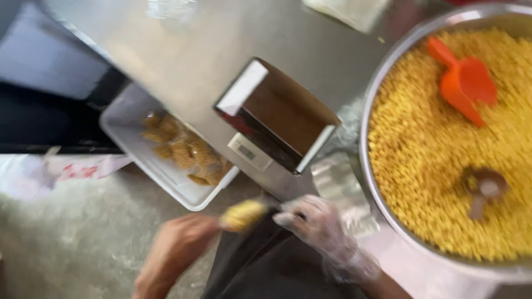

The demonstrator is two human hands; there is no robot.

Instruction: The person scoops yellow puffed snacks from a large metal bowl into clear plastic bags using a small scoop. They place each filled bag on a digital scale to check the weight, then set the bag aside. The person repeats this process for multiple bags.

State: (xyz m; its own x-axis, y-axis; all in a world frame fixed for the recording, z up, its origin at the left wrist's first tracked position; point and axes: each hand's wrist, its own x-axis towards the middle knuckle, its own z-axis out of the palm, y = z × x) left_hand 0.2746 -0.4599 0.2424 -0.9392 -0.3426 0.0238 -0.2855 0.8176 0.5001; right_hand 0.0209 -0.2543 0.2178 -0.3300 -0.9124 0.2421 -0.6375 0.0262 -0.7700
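Observation:
My left hand [177, 246], bare, is at the lower middle and holds one end of a small clear bag of yellow grains [243, 215]. My right hand [320, 227], in a thin clear plastic glove, grips the bag's other end close to my dark apron. The frame is blurred, so the exact finger grip is hard to make out. Just above the hands, a brown open cardboard box [280, 113] rests on a small white scale [249, 152] on the steel table [183, 61].
A large steel bowl [370, 94] full of yellow grains fills the right side, with an orange scoop [464, 83] and a small brown scoop [483, 188] in it. A white tray [124, 119] holding several filled bags sits lower left, beside the table. Clear empty bags [335, 180] lie by the bowl.

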